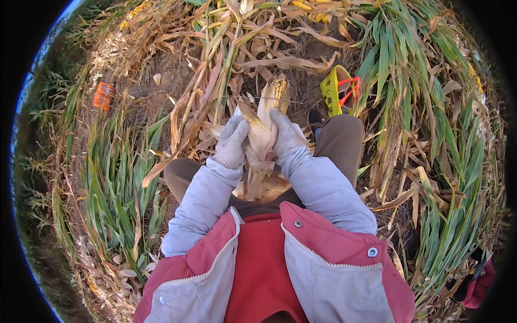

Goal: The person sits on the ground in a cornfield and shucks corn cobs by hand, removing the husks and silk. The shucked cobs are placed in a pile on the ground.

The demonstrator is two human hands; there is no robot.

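An ear of corn [279,92] in partly opened pale husk [260,135] points away from me, with yellow kernels bare near its tip. My left hand [233,141], in a grey knitted glove, pinches the husk leaves on the ear's left side. On the right side, my right hand [286,131], gloved alike, grips the husked ear with the thumb against it. A thin wire-like strand or stalk crosses just above the hands. Loose husks [258,185] lie between my legs, below the ear. The fingers beneath the husk are partly hidden.
Cut corn stalks with green leaves lie at left [117,194] and right [456,161]. Dry stalks [206,89] spread ahead. A yellow bag [332,91] with red handles stands beyond my right knee. An orange wrapper [104,96] lies far left. Part of a person in red [478,284] shows lower right.
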